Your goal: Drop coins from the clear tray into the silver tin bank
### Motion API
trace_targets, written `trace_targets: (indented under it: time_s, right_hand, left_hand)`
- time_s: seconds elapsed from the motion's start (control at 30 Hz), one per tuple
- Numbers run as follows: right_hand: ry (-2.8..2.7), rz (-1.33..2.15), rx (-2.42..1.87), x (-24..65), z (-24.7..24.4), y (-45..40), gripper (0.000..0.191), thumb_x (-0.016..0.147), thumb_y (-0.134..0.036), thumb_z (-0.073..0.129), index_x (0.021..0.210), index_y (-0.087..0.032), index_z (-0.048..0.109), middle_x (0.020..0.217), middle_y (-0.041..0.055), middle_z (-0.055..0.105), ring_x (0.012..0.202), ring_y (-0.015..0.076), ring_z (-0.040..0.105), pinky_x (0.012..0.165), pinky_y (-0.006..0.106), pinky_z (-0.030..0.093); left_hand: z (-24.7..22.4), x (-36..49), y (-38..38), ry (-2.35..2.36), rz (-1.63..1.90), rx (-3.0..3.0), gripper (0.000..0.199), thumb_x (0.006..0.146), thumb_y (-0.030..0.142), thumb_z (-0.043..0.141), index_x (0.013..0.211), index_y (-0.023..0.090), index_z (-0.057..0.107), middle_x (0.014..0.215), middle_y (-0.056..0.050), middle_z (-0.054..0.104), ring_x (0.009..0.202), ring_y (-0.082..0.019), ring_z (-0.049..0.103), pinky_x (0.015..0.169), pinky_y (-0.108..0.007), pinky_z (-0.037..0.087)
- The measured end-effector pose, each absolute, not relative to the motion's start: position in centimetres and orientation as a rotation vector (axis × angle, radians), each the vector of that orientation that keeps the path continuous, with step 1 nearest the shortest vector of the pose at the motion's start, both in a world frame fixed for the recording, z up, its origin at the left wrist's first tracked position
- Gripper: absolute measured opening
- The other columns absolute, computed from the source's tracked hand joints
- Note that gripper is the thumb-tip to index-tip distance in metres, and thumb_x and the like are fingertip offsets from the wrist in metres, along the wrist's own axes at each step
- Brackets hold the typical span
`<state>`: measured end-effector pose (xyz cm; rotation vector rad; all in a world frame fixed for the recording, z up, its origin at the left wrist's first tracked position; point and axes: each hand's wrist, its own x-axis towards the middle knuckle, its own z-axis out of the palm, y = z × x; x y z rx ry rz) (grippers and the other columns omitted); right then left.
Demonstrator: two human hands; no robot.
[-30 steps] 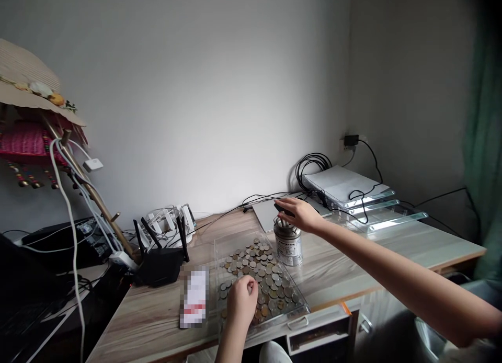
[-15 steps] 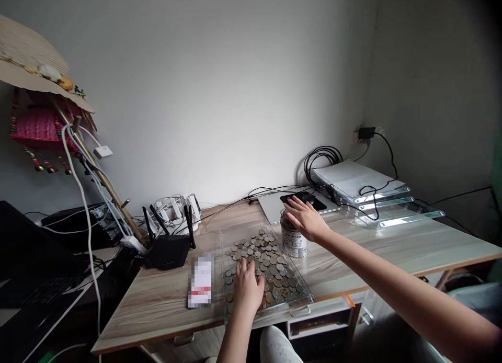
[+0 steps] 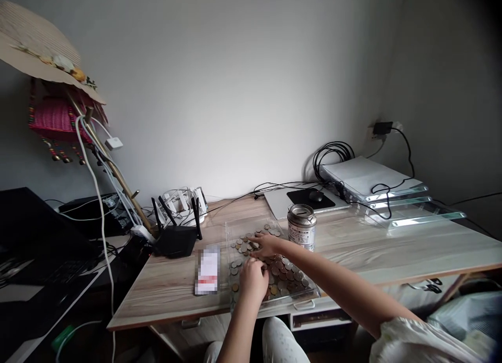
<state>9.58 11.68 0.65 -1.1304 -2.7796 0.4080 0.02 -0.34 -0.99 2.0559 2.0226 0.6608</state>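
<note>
Coins [image 3: 288,273] of silver and brassy colour lie spread in a shallow clear plastic tray [image 3: 231,229] on the desk. Over the tray's middle, my left hand [image 3: 253,279] is closed, its fingers curled toward the thumb; what they hold, if anything, is hidden. Just beyond it, my right hand [image 3: 266,245] reaches in from the right, fingers stretched out and apart, low over the coins. A round metal tin [image 3: 301,227] with a printed label and a slot in its lid stands upright against the right side of the tray.
Left of the tray lies a blurred paper or card [image 3: 207,271], with a black router [image 3: 176,240] behind. A mouse [image 3: 316,195] rests on a black pad over a silver laptop [image 3: 274,198]. Clear stacked trays [image 3: 392,201] and cables stand at right.
My right hand has left the tin's top and moved left and down to the coins. My left hand's fingers have curled in. The view has shifted slightly.
</note>
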Motion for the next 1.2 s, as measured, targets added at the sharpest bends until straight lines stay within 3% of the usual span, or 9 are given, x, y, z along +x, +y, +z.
trace_targets:
  time_s: [0.13,0.27,0.43,0.53,0.7,0.8,0.9,1.07,1.2]
  right_hand:
    - [-2.866,0.462,-0.938,10.0,0.6,11.9,0.051,0.055,-0.047,0.059,0.099,-0.023,0.057,0.106,0.0081,0.047,0.099,0.0267,0.043,0.084,0.037,0.032]
    - [-2.963,0.593,-0.905,11.6,1.0,10.6,0.061,0.040,-0.039,0.069,0.096,-0.019,0.055,0.097,0.0063,0.046,0.086,0.0227,0.047,0.071,0.030,0.039]
    - [-2.980,0.595,-1.068,12.2,1.0,8.8,0.058,0.039,-0.028,0.069,0.094,-0.019,0.054,0.097,0.0057,0.046,0.073,0.0178,0.050,0.059,0.025,0.040]
    - [-2.972,0.578,-1.169,12.0,1.1,8.3,0.051,0.038,-0.023,0.068,0.088,-0.017,0.056,0.085,0.0050,0.054,0.069,0.0186,0.052,0.056,0.025,0.041]
    - [-2.922,1.131,-1.204,12.4,0.9,7.9,0.033,0.048,-0.020,0.060,0.080,-0.016,0.058,0.056,-0.0015,0.055,0.050,0.0149,0.054,0.045,0.023,0.042]
    - [-2.743,1.346,-1.181,12.9,0.9,7.9,0.022,0.050,-0.019,0.058,0.071,-0.013,0.058,0.056,-0.0010,0.056,0.047,0.0136,0.054,0.041,0.022,0.041]
    - [-2.457,1.451,-1.100,12.8,1.6,8.3,0.021,0.053,-0.024,0.058,0.070,-0.012,0.057,0.063,0.0014,0.058,0.051,0.0126,0.055,0.045,0.021,0.044]
    - [-2.317,1.315,-0.903,11.1,3.7,8.4,0.028,0.061,-0.034,0.056,0.078,-0.012,0.059,0.066,0.0030,0.060,0.057,0.0123,0.055,0.049,0.020,0.043]
    - [-2.500,0.887,-0.835,9.6,4.4,6.7,0.019,0.065,-0.030,0.054,0.073,-0.016,0.064,0.064,0.0020,0.061,0.060,0.0128,0.054,0.054,0.020,0.039]
  left_hand:
    - [-1.1,-0.1,-0.2,2.180,0.629,1.970,0.018,0.067,0.021,0.052,0.084,0.016,0.056,0.094,-0.008,0.052,0.093,-0.021,0.046,0.076,-0.029,0.033]
    - [-1.3,-0.2,0.0,2.293,0.607,1.886,0.031,0.065,0.020,0.054,0.096,0.016,0.049,0.103,-0.011,0.046,0.101,-0.023,0.041,0.078,-0.031,0.033]
    - [-1.6,-0.3,0.0,2.281,0.595,1.909,0.028,0.065,0.018,0.052,0.093,0.015,0.049,0.106,-0.011,0.044,0.103,-0.024,0.038,0.081,-0.031,0.032]
    - [-1.7,-0.4,-0.1,2.266,0.615,1.923,0.027,0.065,0.018,0.052,0.091,0.015,0.051,0.105,-0.011,0.044,0.102,-0.023,0.039,0.081,-0.031,0.032]
    - [-1.5,-0.5,-0.1,2.186,0.759,1.876,0.023,0.068,0.022,0.049,0.090,0.016,0.053,0.100,-0.011,0.049,0.099,-0.023,0.041,0.081,-0.033,0.032]
    - [-0.8,-0.6,0.5,1.922,1.158,1.687,0.022,0.070,0.023,0.047,0.090,0.017,0.054,0.098,-0.008,0.052,0.098,-0.019,0.044,0.086,-0.031,0.031]
    - [0.2,-0.8,1.2,1.504,1.525,1.113,0.026,0.071,0.028,0.047,0.095,0.018,0.052,0.102,-0.007,0.052,0.097,-0.017,0.047,0.084,-0.030,0.034]
    - [0.8,-0.5,1.6,0.717,1.358,0.237,0.031,0.075,0.037,0.040,0.086,0.012,0.055,0.084,-0.011,0.057,0.077,-0.018,0.055,0.067,-0.033,0.043]
    - [0.2,-0.1,1.5,0.463,1.409,0.053,0.022,0.077,0.024,0.038,0.070,0.011,0.055,0.070,-0.007,0.057,0.066,-0.014,0.055,0.061,-0.027,0.045]
